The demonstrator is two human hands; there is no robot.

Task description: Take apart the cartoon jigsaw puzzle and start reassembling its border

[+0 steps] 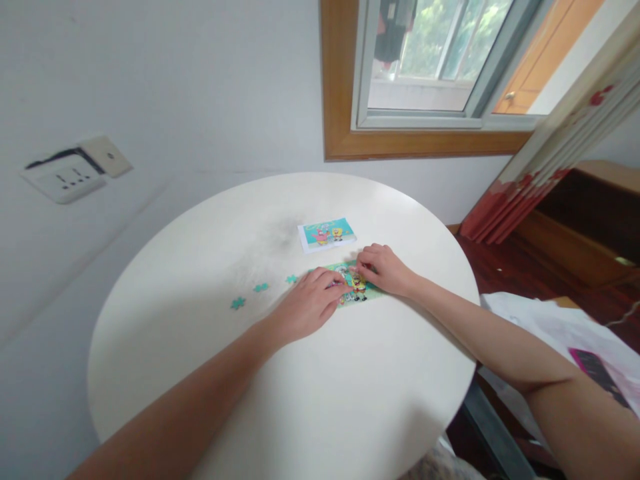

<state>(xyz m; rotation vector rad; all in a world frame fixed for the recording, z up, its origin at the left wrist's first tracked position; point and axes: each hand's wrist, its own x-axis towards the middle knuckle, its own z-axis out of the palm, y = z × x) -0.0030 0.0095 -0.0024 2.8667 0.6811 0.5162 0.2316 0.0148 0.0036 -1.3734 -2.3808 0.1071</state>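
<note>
A partly covered cartoon jigsaw puzzle (359, 287) lies flat on the white round table, with a yellow figure on a green ground. My left hand (313, 303) rests over its left side, thumb and fingers bent together on the puzzle. At the upper right part my right hand (387, 269) has its fingers curled in and their tips closed on the puzzle. Both hands hide much of it, and whether a loose piece is between the fingers does not show. Left of my left hand lie loose teal puzzle pieces (239, 303), spread in a slanting row.
Behind the puzzle lies a picture card (327, 235) with cartoon figures on teal. The round table (200, 347) stands against a wall with a socket (70, 179) and a window. To the right are a curtain (530, 180) and a white plastic bag (540, 320).
</note>
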